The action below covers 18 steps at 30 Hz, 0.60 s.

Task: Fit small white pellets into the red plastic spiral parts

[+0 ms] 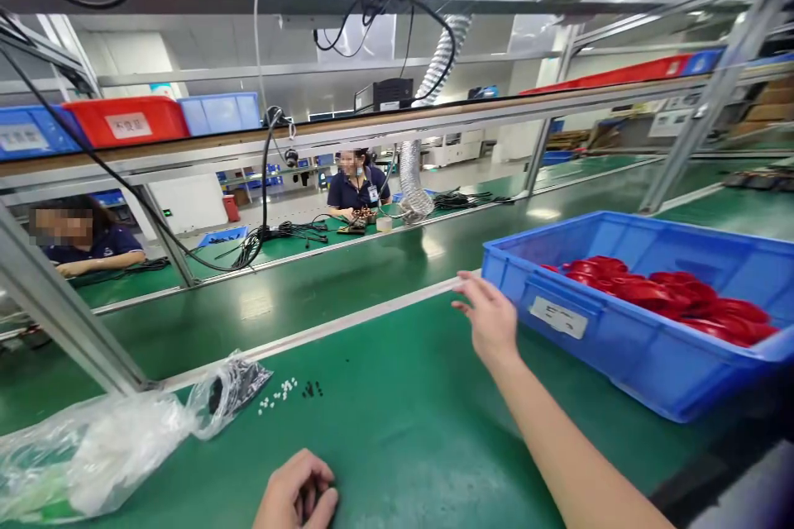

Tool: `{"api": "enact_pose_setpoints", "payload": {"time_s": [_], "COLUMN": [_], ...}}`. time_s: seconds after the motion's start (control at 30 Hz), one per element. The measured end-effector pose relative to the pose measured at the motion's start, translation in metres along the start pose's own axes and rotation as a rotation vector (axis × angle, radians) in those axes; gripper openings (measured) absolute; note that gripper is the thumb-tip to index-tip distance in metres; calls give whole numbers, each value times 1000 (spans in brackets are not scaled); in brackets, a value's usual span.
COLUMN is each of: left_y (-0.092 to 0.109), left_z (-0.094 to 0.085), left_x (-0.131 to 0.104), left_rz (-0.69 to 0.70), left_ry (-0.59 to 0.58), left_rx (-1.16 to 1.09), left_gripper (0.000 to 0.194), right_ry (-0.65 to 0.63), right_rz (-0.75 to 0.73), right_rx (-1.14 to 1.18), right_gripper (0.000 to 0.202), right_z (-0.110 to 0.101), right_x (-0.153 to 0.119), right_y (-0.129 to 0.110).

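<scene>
At the bottom of the head view, my left hand (298, 492) rests low over the green work surface (397, 405), fingers curled in towards the thumb and nothing visible in them. My right hand (490, 316) is raised beside the near-left corner of a blue bin (539, 277), its fingers apart and holding nothing. Red plastic parts (657, 293), rounded in shape, are heaped inside that bin. Up and left of my left hand lie small white pieces (278, 397) and small black pieces (312, 388). Next to them is a clear bag (239, 387) with dark contents.
A larger clear plastic bag (117, 446) covers the left front. A metal strip (347, 321) borders the surface, and a metal post (74, 306) stands at left. Above runs a shelf with a red bin (127, 121). Two people sit across the line, near cables (285, 233).
</scene>
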<state>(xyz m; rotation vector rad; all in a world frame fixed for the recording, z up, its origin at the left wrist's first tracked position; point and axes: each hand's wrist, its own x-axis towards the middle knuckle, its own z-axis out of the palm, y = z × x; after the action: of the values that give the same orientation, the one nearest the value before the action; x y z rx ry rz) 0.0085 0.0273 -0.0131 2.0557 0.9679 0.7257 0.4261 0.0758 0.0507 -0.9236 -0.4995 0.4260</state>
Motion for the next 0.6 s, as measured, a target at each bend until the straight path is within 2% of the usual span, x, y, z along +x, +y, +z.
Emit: {"api": "enact_pose_setpoints", "payload": {"time_s": [0.07,0.13,0.2,0.27,0.3,0.37,0.6], "left_y": [0,-2,-5,-5,-4,1,16], "left_z": [-1,-1,-2,-4,-5,-7,-6], "left_x": [-2,-4,-4,-4,-4,-4,-6], "left_rz": [12,19,27,36,38,36,4], "left_ry": [33,16,-26,-70,-86,-103,-106], "left_rx": [27,32,32,39,47,65,103], "left_gripper": [22,21,21,20,18,13,7], "right_ry": [-221,-471,-810,-1076,-1152,-1226,-1548], "right_rz": [-10,-27,-100,-161,-175,-171,-294], "right_rx": [-140,-265,-592,-948,-1067,-1124,-960], "right_gripper": [50,58,76,85,86,89,84], "right_z": [25,44,55,61,62,66,95], "right_x": [-40,-81,-114,-133,-138,-143,-154], "right_y": [22,42,57,67,70,71,67]}}
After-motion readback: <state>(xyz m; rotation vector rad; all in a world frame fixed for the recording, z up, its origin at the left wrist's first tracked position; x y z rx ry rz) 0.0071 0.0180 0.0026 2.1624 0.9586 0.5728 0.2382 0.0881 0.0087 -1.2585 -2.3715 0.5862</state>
